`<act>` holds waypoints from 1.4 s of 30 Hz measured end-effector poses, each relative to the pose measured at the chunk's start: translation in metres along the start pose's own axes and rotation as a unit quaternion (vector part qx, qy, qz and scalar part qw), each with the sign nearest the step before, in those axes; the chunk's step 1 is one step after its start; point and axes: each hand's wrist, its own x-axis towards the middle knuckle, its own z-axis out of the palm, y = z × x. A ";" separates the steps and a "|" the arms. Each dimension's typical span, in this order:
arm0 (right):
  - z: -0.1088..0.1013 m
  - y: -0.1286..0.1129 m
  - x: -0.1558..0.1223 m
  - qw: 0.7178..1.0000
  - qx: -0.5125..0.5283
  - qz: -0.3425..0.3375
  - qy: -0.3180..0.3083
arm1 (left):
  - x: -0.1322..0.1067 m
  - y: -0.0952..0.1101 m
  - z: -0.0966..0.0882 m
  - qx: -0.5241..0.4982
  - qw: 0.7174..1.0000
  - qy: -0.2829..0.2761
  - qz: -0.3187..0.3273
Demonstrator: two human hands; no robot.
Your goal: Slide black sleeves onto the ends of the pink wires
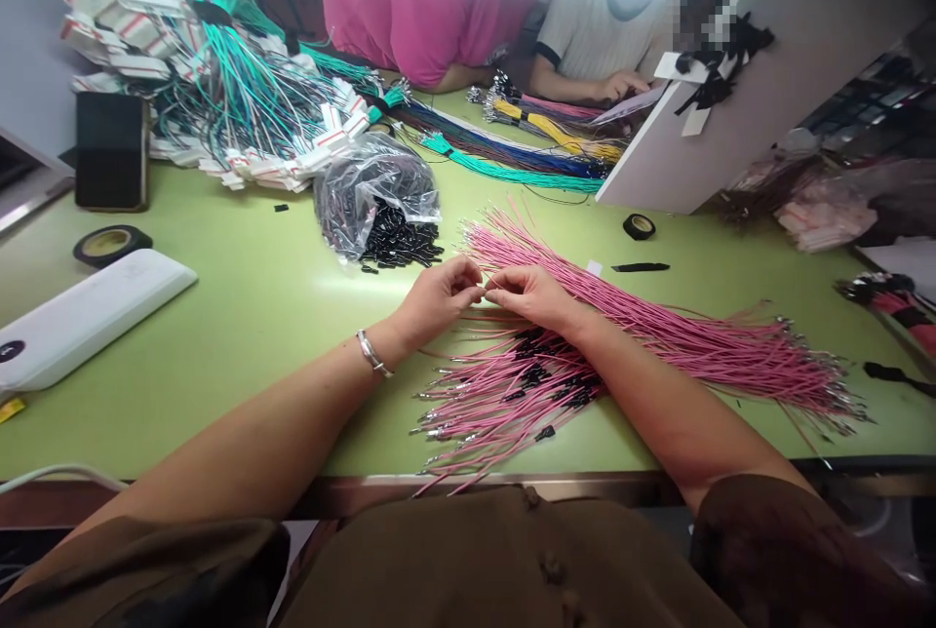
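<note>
Forearms angle in over the surface's (255, 316) near edge. The left hand (437, 298) and right hand (531, 296) meet fingertip to fingertip, each grip pinched closed on one pink wire (484, 292) above the wire bundle (658, 328).

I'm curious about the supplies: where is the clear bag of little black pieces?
In the head view, the clear bag lies on the green table, left of centre, beyond the left hand, between the pink wires and the tagged teal wires.
</note>
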 end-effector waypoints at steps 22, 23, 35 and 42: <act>-0.021 -0.006 -0.003 0.988 0.132 0.081 0.016 | -0.018 0.030 0.000 0.231 0.925 -0.266 0.143; -0.012 -0.005 -0.002 0.984 0.155 0.086 0.014 | -0.018 0.033 -0.004 0.225 0.919 -0.291 0.144; 0.001 0.003 -0.003 0.972 0.200 0.123 0.017 | 0.003 -0.017 -0.139 0.433 0.891 -0.023 -0.134; 0.003 0.004 -0.003 0.980 0.163 0.115 0.024 | 0.007 -0.031 -0.130 0.431 0.893 -0.068 -0.108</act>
